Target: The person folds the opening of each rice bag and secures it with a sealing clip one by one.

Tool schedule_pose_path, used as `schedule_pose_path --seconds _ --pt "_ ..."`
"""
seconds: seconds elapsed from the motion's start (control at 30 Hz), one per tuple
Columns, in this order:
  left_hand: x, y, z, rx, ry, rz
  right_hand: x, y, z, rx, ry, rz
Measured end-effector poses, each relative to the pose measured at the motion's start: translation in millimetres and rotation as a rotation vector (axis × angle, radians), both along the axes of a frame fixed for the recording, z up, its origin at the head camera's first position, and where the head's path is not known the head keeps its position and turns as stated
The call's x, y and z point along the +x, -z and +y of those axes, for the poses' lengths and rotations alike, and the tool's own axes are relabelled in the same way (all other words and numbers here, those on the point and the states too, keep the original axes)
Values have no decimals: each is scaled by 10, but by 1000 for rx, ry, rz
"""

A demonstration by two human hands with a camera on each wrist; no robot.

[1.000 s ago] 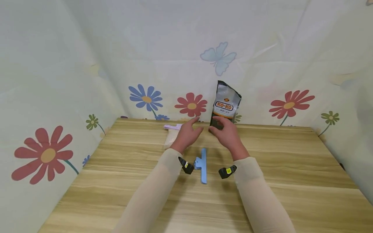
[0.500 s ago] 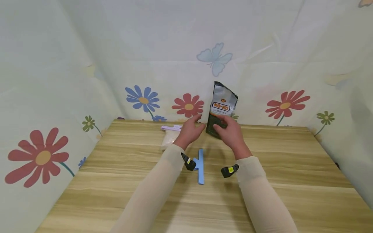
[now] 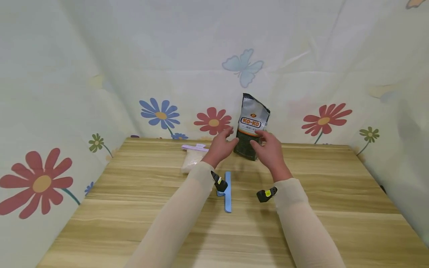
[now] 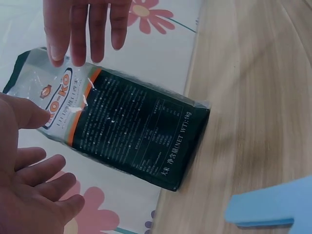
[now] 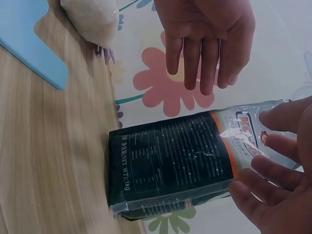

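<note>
A dark green and silver KO-KO bag of rice (image 3: 247,146) stands upright on the table against the back wall. Its print reads 1kg in the left wrist view, and its top edge slopes. My left hand (image 3: 222,148) is at the bag's left side, fingers spread and pointing forward. On the other side, my right hand (image 3: 270,150) has its thumb and fingers apart, overlapping the bag's right edge from the head view. Both wrist views show the two hands (image 4: 34,185) (image 5: 209,48) flanking the bag without gripping it; whether any fingertip touches it, I cannot tell.
Nearer on the wooden table (image 3: 311,230) lies a light blue bag clip (image 3: 228,199), partly behind the left wrist camera. Left of my left hand is a small clear bag of white grains (image 3: 191,160) with a purple clip (image 3: 194,147) across its top. Flowered cloth (image 3: 187,56) encloses the table.
The view has swung slightly right. My left hand has moved toward the bag's left side, while my right hand has shifted rightward, uncovering more of its front. The bag stays in place.
</note>
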State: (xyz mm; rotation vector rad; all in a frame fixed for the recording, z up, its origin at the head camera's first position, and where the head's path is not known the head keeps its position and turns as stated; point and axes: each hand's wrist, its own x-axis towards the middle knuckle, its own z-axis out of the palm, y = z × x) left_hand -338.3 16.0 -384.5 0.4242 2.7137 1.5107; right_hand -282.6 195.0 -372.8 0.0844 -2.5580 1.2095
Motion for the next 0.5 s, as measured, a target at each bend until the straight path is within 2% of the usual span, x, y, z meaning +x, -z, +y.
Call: schedule_pose_path --seconds 0.5 --pt "-134 -47 86 25 2 -15 -39 -19 81 -85 65 17"
